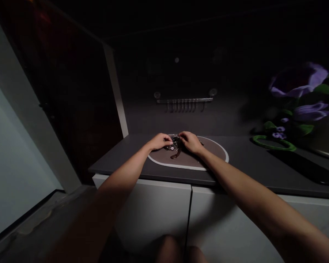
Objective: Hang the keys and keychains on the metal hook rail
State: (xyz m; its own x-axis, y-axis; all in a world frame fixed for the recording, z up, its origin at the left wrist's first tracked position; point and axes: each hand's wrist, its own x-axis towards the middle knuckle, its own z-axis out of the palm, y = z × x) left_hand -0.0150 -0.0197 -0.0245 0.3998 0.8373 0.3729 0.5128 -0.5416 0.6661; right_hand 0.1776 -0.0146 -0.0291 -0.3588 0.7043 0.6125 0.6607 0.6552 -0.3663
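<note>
An oval taupe mat with a white rim (214, 146) lies on the counter in front of me. On it sits a small, dark, glinting object (176, 143), possibly a chain or strap, with a brown curved tail (175, 156) trailing toward me. My left hand (160, 141) and my right hand (190, 142) meet over it, fingers curled down at its two sides. Those fingers hide much of the object, and its exact form is too small to tell.
The dark grey countertop (120, 160) runs beneath the mat above white cabinet doors (159, 208). A metal hook rail (184, 100) is fixed to the dark wall, with a purple flower picture (298, 84) at right. A green loop (274, 143) lies at the counter's right.
</note>
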